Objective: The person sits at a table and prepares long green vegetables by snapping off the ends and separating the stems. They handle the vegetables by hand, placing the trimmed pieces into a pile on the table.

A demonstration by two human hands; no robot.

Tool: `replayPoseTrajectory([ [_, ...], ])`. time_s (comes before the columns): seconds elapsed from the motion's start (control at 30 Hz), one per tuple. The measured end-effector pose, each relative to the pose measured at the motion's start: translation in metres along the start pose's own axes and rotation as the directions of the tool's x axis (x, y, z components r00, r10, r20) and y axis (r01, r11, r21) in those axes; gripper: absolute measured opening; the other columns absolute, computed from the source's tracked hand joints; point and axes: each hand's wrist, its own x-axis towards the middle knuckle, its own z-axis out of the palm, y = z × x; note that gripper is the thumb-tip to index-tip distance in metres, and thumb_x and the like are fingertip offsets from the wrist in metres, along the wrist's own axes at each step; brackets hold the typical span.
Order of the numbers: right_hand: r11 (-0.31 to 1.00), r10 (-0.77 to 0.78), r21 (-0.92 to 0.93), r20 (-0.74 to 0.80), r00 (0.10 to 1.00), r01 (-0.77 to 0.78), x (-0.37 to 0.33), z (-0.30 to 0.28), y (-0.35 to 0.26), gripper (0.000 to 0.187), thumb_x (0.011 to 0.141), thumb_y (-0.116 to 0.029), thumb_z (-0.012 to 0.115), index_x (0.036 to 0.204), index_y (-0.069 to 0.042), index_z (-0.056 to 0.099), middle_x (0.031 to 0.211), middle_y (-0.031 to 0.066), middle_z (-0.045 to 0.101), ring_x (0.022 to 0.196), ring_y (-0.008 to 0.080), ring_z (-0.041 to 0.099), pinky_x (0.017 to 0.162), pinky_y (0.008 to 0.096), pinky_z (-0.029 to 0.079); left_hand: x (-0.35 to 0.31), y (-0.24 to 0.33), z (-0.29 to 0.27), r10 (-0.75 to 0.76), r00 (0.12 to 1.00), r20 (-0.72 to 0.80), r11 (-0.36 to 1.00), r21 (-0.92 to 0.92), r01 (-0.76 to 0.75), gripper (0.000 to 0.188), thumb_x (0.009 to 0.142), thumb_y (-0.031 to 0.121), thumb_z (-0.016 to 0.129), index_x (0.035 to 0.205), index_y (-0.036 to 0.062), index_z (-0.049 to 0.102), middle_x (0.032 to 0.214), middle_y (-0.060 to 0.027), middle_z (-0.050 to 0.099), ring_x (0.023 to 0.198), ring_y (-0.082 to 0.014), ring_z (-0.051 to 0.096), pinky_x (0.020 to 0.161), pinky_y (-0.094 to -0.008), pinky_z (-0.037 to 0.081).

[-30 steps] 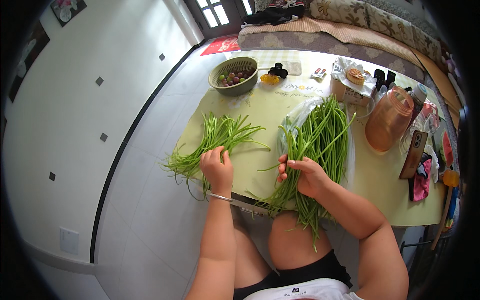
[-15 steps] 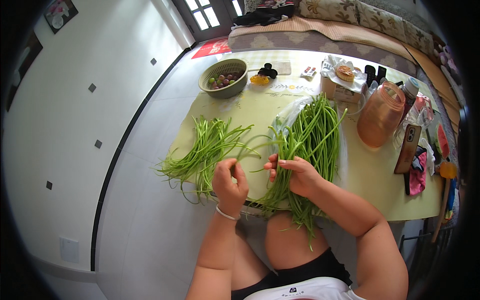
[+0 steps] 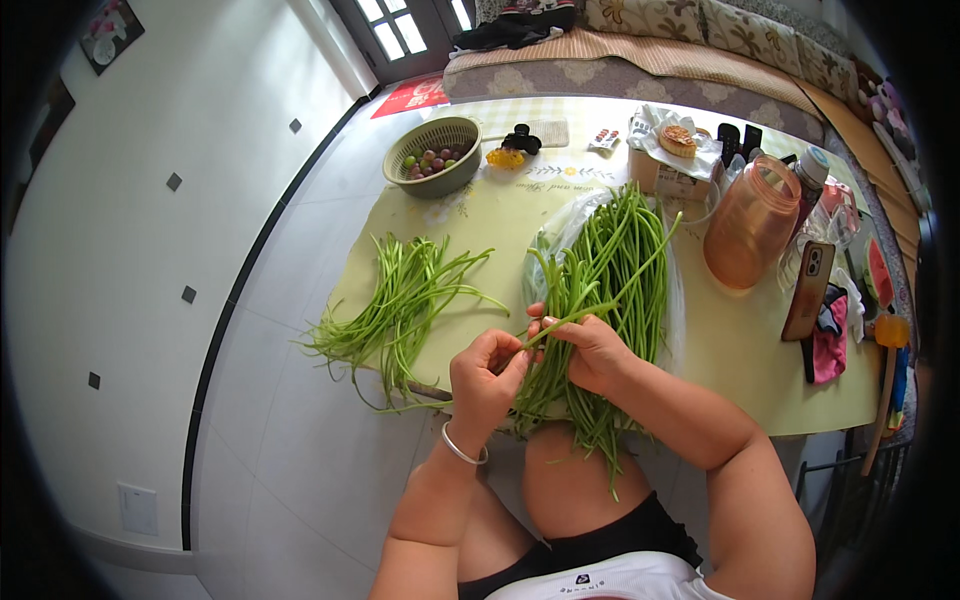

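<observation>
My left hand (image 3: 488,374), with a white bangle at its wrist, pinches the lower end of a long green vegetable stem (image 3: 580,315). My right hand (image 3: 597,352) has its thumb and fingers closed on the same stem farther up, close to the left fingertips. Just beyond the right hand spreads a large bundle of green stems (image 3: 640,265), lying partly on a clear plastic bag (image 3: 540,262) and hanging over the table's near edge. To the left lies a smaller pile of stems (image 3: 395,300), apart from both hands, with some ends over the edge.
At the table's (image 3: 760,390) far left stands a colander (image 3: 455,178) of grapes, beside a black hair clip (image 3: 522,140). On the right are a pinkish jug (image 3: 752,225), a dark bottle (image 3: 812,172), a phone (image 3: 808,290) and a box (image 3: 662,178) topped by a pastry (image 3: 677,141).
My left hand has moved right, toward the right hand. A stem now runs between the fingers of both hands. The view has shifted slightly.
</observation>
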Motion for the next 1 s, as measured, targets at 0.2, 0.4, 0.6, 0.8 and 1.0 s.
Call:
replayPoseTrajectory([
  [0.2,1.000,0.017,-0.011,-0.046,0.999,-0.017,-0.002,0.004,-0.002,0.019,0.090,-0.016,0.068,0.105,-0.006,0.062,0.094,0.0078,0.067,0.085,0.0188,0.064,0.076,0.0351,0.053,0.001,-0.001,-0.009,-0.019,0.984,-0.175,0.979,-0.202,-0.017,0.010,0.087,-0.004,0.066,0.093,0.0019,0.060,0.077,0.0016,0.058,0.064,-0.0044,0.051,0.059,-0.0183,0.043],
  [0.4,1.000,0.015,-0.011,-0.044,0.999,-0.016,-0.002,-0.004,-0.004,0.019,0.090,-0.016,0.069,0.105,-0.006,0.061,0.095,0.0078,0.066,0.085,0.0187,0.065,0.076,0.0348,0.054,0.008,0.007,-0.019,0.169,0.949,0.266,0.984,-0.095,-0.148,0.028,0.080,-0.013,0.062,0.103,0.0012,0.067,0.092,-0.0017,0.057,0.074,-0.0063,0.053,0.060,-0.0205,0.042],
  [0.6,1.000,0.026,0.010,-0.003,1.000,-0.026,-0.001,0.004,-0.001,0.020,0.090,-0.014,0.069,0.105,-0.004,0.060,0.095,0.0086,0.066,0.084,0.0178,0.064,0.075,0.0336,0.054,0.005,0.001,-0.007,0.455,0.844,0.284,0.806,0.271,-0.526,0.030,0.075,-0.010,0.070,0.099,0.0068,0.074,0.090,-0.0059,0.055,0.072,-0.0171,0.055,0.063,-0.0262,0.046],
  [0.8,1.000,0.016,0.003,0.030,0.999,-0.016,-0.003,0.000,-0.006,0.019,0.089,-0.011,0.068,0.105,-0.003,0.061,0.094,0.0087,0.067,0.083,0.0179,0.063,0.075,0.0337,0.052,-0.001,0.021,-0.004,0.454,0.869,-0.198,0.874,0.289,-0.391,0.017,0.075,-0.003,0.079,0.087,0.0022,0.069,0.085,-0.0028,0.058,0.067,-0.0101,0.052,0.059,-0.0217,0.044],
  [1.0,0.998,0.069,-0.016,0.056,0.996,-0.068,-0.002,0.004,-0.006,0.022,0.088,-0.008,0.067,0.109,-0.002,0.061,0.095,0.0083,0.067,0.088,0.0192,0.064,0.079,0.0334,0.050,-0.003,0.018,-0.008,-0.051,0.979,-0.196,0.947,-0.321,-0.015,0.015,0.083,-0.006,0.072,0.092,0.0005,0.062,0.080,-0.0036,0.062,0.057,-0.0068,0.051,0.048,-0.0193,0.041],
])
